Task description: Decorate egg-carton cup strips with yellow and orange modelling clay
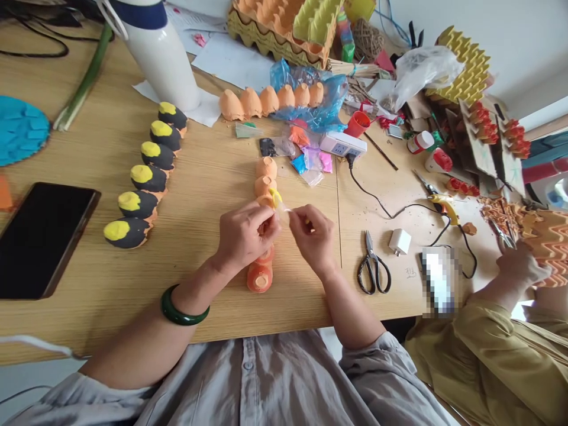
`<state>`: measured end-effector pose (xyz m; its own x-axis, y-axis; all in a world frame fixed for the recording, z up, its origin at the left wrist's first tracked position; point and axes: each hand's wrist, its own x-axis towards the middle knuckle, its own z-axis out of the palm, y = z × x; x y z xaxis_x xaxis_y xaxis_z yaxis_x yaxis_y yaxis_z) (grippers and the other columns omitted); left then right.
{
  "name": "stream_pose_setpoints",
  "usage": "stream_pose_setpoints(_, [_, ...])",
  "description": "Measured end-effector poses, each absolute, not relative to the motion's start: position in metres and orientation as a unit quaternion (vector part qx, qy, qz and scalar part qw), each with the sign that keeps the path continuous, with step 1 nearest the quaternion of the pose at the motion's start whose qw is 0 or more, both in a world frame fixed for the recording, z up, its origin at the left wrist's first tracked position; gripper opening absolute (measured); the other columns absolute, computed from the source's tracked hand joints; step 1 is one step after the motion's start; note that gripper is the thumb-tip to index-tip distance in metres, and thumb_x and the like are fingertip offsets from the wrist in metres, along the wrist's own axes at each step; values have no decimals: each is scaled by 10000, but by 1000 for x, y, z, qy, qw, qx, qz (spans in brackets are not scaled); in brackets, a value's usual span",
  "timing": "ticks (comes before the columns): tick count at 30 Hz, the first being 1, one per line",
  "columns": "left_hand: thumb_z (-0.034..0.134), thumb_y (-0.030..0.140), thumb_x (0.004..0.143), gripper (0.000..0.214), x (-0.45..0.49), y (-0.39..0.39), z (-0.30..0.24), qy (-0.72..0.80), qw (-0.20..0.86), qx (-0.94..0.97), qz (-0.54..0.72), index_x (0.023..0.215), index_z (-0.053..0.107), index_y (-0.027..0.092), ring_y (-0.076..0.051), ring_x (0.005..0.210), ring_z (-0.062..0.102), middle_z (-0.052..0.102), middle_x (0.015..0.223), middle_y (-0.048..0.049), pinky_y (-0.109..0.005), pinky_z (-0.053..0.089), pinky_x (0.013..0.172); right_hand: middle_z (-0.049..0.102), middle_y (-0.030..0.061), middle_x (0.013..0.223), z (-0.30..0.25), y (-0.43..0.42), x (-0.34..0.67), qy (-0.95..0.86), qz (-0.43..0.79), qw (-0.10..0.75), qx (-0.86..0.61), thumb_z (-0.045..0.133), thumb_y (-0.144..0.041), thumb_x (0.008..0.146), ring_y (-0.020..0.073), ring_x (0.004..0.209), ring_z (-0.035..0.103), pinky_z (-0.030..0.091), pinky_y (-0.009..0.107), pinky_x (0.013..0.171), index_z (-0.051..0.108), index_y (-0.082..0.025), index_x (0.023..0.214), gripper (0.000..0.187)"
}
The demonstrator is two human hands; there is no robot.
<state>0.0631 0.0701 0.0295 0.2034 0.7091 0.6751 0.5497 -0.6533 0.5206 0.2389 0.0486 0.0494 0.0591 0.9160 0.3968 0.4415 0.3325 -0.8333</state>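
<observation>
My left hand (pixel 245 235) and my right hand (pixel 313 238) meet over a row of orange egg-carton cups (pixel 265 177) that runs toward me on the wooden table (pixel 213 177). Both hands pinch a small clear plastic packet (pixel 284 208) with something yellow (pixel 275 197) at its tip. The left hand's fingers are curled and the right hand's are pinched. A green bangle (pixel 181 312) is on my left wrist. The nearest orange cup (pixel 260 276) shows below my hands.
Black cups with yellow tops (pixel 144 177) line the left side, beside a dark phone (pixel 42 236). Scissors (pixel 373 266), a white charger (pixel 400 241) and a yellow glue gun (pixel 446 207) lie at right. Another person's hand (pixel 517 263) holds orange zigzag card (pixel 548 236) at far right.
</observation>
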Motion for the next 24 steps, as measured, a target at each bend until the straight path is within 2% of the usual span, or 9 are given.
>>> stream_pose_setpoints(4, [628, 163, 983, 345, 64, 70, 25, 410, 73, 774, 477, 684, 468, 227, -138, 559, 458, 536, 602, 25, -339, 292, 587, 557, -52, 645, 48, 56, 244, -569, 353, 454, -588, 743, -398, 942, 89, 598, 411, 381, 264, 574, 657, -218, 739, 285])
stream_pose_setpoints(7, [624, 202, 1009, 354, 65, 70, 24, 431, 92, 767, 466, 680, 493, 222, -136, 557, 463, 553, 608, 17, -334, 295, 585, 662, -29, 768, 50, 58, 248, -494, 491, 455, -555, 844, -486, 890, 79, 597, 442, 387, 239, 511, 755, -205, 918, 296])
stream_pose_setpoints(9, [628, 255, 1042, 395, 65, 70, 24, 446, 108, 762, 456, 667, 509, 218, -136, 561, 460, 553, 605, 14, -331, 303, 585, 746, 5, 946, 55, 57, 252, -441, 552, 487, -514, 878, -426, 886, 92, 680, 590, 491, 218, 523, 770, -220, 1060, 291])
stream_pose_setpoints(11, [627, 298, 1071, 426, 65, 69, 24, 453, 126, 757, 454, 665, 531, 215, -134, 566, 466, 559, 606, 12, -323, 319, 587, 810, 56, 1163, 63, 53, 255, -423, 569, 525, -471, 868, -381, 929, 137, 900, 765, 663, 248, 668, 763, -232, 1105, 253])
stream_pose_setpoints(13, [631, 333, 1087, 433, 65, 68, 25, 458, 146, 748, 457, 676, 561, 212, -130, 565, 473, 573, 613, 12, -317, 331, 586, 838, 92, 1313, 70, 47, 255, -448, 558, 535, -449, 829, -433, 1016, 174, 1021, 831, 746, 312, 801, 761, -235, 1146, 247])
stream_pose_setpoints(15, [633, 364, 1097, 443, 66, 66, 25, 466, 174, 738, 456, 684, 583, 210, -130, 568, 486, 584, 619, 11, -315, 344, 591, 863, 97, 1340, 74, 38, 252, -491, 525, 525, -457, 750, -530, 1100, 160, 890, 840, 748, 313, 734, 738, -254, 1254, 316])
stream_pose_setpoints(17, [628, 382, 1100, 455, 66, 65, 26, 470, 201, 731, 451, 681, 589, 212, -135, 574, 493, 587, 617, 10, -315, 351, 597, 889, 74, 1309, 74, 30, 247, -545, 461, 519, -469, 700, -551, 1143, 123, 728, 797, 690, 269, 611, 685, -290, 1333, 323])
stream_pose_setpoints(21, [626, 342, 1075, 412, 66, 65, 27, 456, 218, 731, 458, 685, 576, 218, -133, 558, 476, 575, 608, 19, -317, 335, 579, 911, 47, 1199, 68, 22, 239, -675, 282, 519, -442, 710, -306, 1164, 89, 674, 760, 594, 223, 559, 684, -279, 1202, 53])
stream_pose_setpoints(24, [623, 296, 1072, 391, 66, 65, 29, 444, 227, 734, 461, 692, 564, 223, -127, 536, 485, 597, 607, 26, -314, 336, 561, 853, 81, 1222, 60, 28, 238, -721, 171, 511, -435, 726, -201, 1137, 111, 778, 759, 584, 243, 578, 761, -245, 1098, 69])
